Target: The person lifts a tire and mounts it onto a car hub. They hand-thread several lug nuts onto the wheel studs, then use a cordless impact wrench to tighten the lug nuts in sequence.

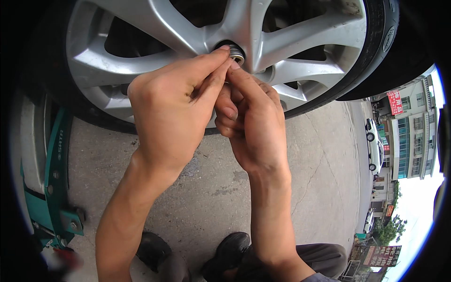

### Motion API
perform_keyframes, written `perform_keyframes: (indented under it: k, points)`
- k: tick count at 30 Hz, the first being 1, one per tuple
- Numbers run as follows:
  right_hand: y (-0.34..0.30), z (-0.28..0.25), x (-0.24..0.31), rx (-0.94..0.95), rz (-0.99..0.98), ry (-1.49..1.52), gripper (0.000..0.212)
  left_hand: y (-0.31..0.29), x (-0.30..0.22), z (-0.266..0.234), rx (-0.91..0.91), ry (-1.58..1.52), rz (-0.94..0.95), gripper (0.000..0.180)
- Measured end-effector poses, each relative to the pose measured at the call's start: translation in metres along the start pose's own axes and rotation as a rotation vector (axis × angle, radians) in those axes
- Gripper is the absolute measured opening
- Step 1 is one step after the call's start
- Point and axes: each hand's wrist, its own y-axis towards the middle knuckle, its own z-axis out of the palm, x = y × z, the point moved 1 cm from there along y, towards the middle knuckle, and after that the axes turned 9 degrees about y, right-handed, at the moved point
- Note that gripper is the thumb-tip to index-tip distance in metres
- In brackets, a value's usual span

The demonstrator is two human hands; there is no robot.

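Note:
A silver alloy wheel (pixel 237 19) with a black tyre (pixel 376 70) fills the top of the view. In the dark recess near its centre is a small round, ridged silver metal piece (pixel 238 55), whose kind I cannot make out for certain. My left hand (pixel 167 110) is closed in a pinch, thumb and forefinger at the left side of that piece. From the right and below, my right hand (pixel 258 117) meets it with its fingertips, the other fingers curled in. Both hands touch each other there, and they hide the lower part of the piece.
On the left stands a green metal floor jack (pixel 55 155) beside the tyre. Below my arms are my dark shoes (pixel 235 246) on the grey concrete ground (pixel 211 183). Far right, a white car (pixel 374 144) and buildings (pixel 413 127) line the street.

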Motion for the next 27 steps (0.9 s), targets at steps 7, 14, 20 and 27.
perform_keyframes:
  k: [7, 14, 20, 27]
  points:
    - [-0.003, 0.008, -0.002, -0.282, -0.617, -0.856, 0.031, 0.015, 0.000, -0.011, 0.058, 0.415, 0.391, 0.024]
    - [-0.002, 0.011, -0.002, -0.187, -0.334, -0.518, 0.038, 0.004, -0.006, -0.011, 0.059, 0.230, 0.016, 0.023]
    - [0.002, -0.002, -0.004, 0.046, 0.015, 0.097, 0.041, 0.005, -0.009, -0.006, 0.059, 0.108, -0.043, 0.022]
    - [-0.007, 0.005, -0.002, -0.294, -0.541, -0.742, 0.030, 0.020, -0.004, -0.015, 0.081, 0.509, 0.431, 0.023]
